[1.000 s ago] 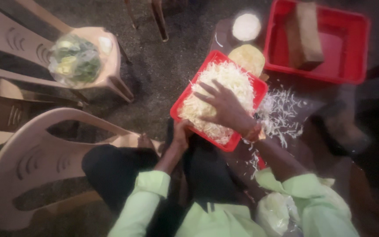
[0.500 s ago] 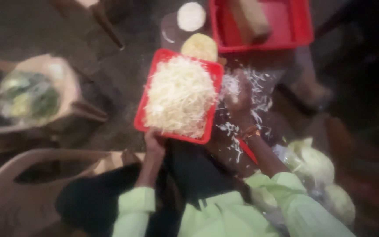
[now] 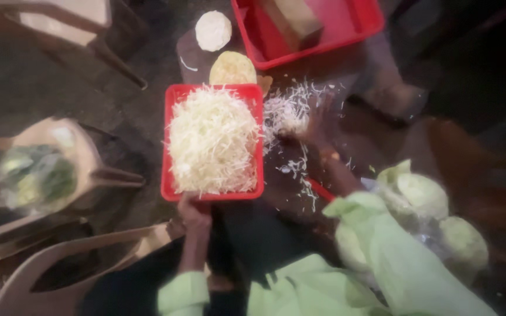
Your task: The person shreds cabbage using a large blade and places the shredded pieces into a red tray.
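A red tray (image 3: 171, 181) heaped with shredded cabbage (image 3: 212, 137) lies in front of me. My left hand (image 3: 193, 210) grips its near edge. My right hand (image 3: 311, 130), blurred by motion, rests on loose shreds (image 3: 285, 108) scattered on the dark board just right of the tray; I cannot make out whether its fingers hold any. Both my sleeves are light green.
Two cut cabbage halves (image 3: 231, 67) lie beyond the tray. A larger red tub (image 3: 358, 23) with a brown block stands at the back right. Whole cabbages (image 3: 423, 196) sit at my right. Plastic chairs (image 3: 60, 175), one bearing a bag of greens, stand at left.
My right hand left the pile in the tray and moved right onto the scattered shreds. The left hand keeps hold of the tray's near edge. My view shifted.
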